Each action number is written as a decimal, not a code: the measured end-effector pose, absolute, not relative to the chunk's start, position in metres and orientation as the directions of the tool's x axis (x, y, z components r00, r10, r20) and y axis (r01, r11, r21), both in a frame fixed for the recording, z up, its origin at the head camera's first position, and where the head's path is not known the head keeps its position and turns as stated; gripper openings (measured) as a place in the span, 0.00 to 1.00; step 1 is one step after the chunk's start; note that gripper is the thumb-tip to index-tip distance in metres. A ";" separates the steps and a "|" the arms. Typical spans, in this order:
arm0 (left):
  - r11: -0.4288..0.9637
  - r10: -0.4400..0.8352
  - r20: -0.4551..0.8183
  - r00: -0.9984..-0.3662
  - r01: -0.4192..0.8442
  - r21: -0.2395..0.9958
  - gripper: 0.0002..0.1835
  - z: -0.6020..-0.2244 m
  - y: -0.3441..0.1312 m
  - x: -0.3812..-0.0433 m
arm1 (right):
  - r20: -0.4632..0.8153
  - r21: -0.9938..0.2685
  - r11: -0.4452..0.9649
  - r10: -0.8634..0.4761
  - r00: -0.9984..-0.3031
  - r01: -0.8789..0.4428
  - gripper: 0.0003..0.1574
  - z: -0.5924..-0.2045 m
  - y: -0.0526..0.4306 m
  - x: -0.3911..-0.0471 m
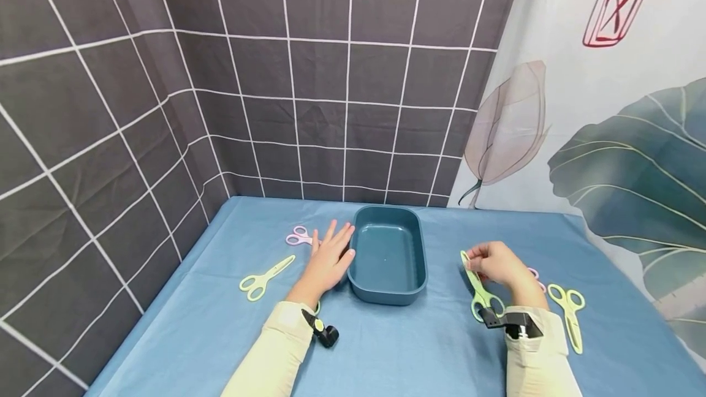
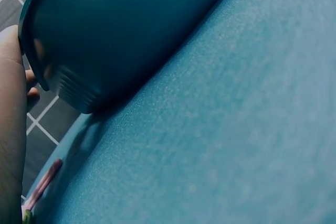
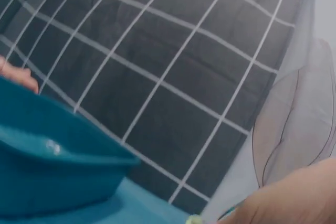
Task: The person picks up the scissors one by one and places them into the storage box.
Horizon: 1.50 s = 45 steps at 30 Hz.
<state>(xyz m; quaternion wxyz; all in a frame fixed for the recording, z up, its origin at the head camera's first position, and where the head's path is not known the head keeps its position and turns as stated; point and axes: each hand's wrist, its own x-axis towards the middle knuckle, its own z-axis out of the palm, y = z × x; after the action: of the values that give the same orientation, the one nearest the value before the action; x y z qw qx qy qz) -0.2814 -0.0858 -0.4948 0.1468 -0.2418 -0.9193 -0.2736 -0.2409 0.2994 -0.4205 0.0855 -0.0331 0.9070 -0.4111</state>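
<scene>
The teal plastic bin point(image 1: 386, 298) stands on the table with nothing inside it. My left hand point(image 1: 326, 265) lies along the bin's left rim, fingers spread and straight, touching it. In the left wrist view the thumb rests against the rim of the bin point(image 2: 115, 30). To the right of the bin, my right hand point(image 1: 499, 264) pinches green scissors point(image 1: 478, 291) near the blade end, handle loops toward the wrist. A small pale tip of the scissors point(image 3: 194, 219) shows at the bottom of the right wrist view.
Left of the bin lie pink scissors point(image 1: 298, 236), partly behind my left hand, and yellow-green scissors point(image 1: 266, 278). A green loop peeks out under my left wrist. At right are yellow scissors point(image 1: 571, 318) and pink scissors point(image 1: 534, 273), half hidden. Tiled cloth point(image 1: 380, 72) hangs behind.
</scene>
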 end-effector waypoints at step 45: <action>0.722 0.382 0.420 -0.823 0.550 0.421 0.28 -0.495 -0.082 -0.283 | 0.310 -0.949 -0.036 0.056 -0.949 -0.313 0.09 -0.409 0.144 -0.263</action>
<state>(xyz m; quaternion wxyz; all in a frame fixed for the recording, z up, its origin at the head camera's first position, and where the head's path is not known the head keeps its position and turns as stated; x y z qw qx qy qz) -0.2828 -0.0823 -0.4953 0.1536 -0.2545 -0.9150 -0.2727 -0.2635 0.1441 -0.4086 -0.1290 -0.0942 0.6821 -0.7136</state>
